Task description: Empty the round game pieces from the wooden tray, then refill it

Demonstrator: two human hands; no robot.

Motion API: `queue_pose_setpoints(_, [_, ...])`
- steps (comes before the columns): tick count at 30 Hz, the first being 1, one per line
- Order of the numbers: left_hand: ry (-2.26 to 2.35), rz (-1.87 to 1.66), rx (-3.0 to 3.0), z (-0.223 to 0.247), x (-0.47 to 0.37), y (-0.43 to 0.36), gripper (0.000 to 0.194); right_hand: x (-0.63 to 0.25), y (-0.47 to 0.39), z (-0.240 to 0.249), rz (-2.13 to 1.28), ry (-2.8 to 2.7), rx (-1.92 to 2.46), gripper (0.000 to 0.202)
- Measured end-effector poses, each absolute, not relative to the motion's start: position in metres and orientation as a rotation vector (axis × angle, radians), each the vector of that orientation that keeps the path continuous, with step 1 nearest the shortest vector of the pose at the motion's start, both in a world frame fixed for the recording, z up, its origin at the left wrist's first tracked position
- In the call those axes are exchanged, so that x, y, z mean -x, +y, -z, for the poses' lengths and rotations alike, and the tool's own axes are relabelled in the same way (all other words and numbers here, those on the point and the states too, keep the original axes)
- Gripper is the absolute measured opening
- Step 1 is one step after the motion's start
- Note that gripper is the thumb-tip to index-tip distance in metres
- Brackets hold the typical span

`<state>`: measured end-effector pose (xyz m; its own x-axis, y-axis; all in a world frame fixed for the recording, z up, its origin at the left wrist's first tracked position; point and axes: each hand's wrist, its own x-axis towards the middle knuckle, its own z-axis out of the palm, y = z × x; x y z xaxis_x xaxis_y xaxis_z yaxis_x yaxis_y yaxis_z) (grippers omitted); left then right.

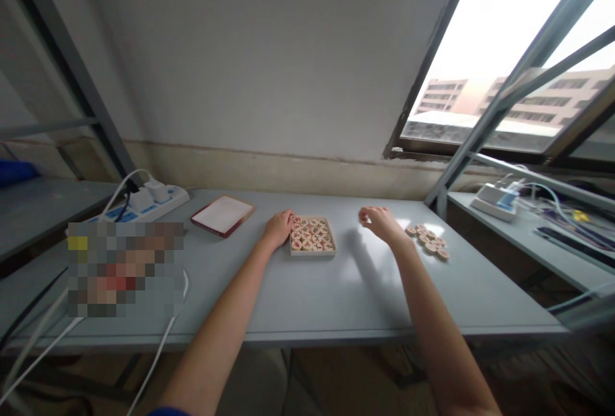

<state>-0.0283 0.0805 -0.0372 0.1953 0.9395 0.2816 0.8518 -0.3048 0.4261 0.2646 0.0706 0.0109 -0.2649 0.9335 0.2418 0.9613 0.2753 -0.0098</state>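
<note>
An open shallow box (313, 253) in the middle of the table holds several round pieces with red and dark characters. My left hand (278, 229) is at its left edge, fingers closed against the rim. Above the table, right of the box, my right hand (378, 220) is closed in a pinch around a round piece (362, 215). Several loose round pieces (432, 243) lie on the table beyond my right forearm. The box lid (223, 215) rests to the left of the box.
A power strip (166, 201) with plugs and white cables lies at the left, near a pixelated patch. Metal frame posts rise on both sides. A side desk (519, 230) at the right carries another power strip (494, 203). The wall bounds the table's back.
</note>
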Motion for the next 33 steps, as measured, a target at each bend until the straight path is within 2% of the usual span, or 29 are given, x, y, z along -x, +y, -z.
queue_pose_setpoints(4, [1.735, -0.753, -2.283, 0.038, 0.028, 0.081, 0.025, -0.347, 0.051, 0.006, 0.433, -2.144, 2.076, 0.023])
queue_pose_setpoints(7, [1.735, -0.756, -2.283, 0.039, 0.028, 0.081, 0.025, -0.361, 0.041, 0.004, 0.599, -2.068, 1.959, 0.017])
queue_pose_setpoints(10, [1.736, -0.764, -2.286, 0.039, 0.028, 0.081, 0.026, -0.317, 0.04, -0.014, 0.536, -2.131, 1.702, 0.015])
queue_pose_setpoints(15, [1.714, -0.791, -2.297, 0.043, 0.029, 0.084, 0.026, -0.193, 0.045, -0.032, 0.076, -2.508, 1.259, 0.025])
queue_pose_setpoints(21, [1.713, -0.794, -2.254, 0.046, 0.03, 0.087, 0.025, -0.137, 0.049, -0.015, -0.01, -2.714, 1.239, 0.028])
queue_pose_setpoints(28, [1.719, -0.756, -2.248, 0.045, 0.029, 0.088, 0.025, -0.173, 0.042, -0.024, 0.024, -2.458, 1.258, 0.019])
queue_pose_setpoints(33, [1.735, -0.751, -2.249, 0.044, 0.029, 0.086, 0.026, -0.265, 0.033, -0.022, 0.07, -2.376, 1.448, 0.014])
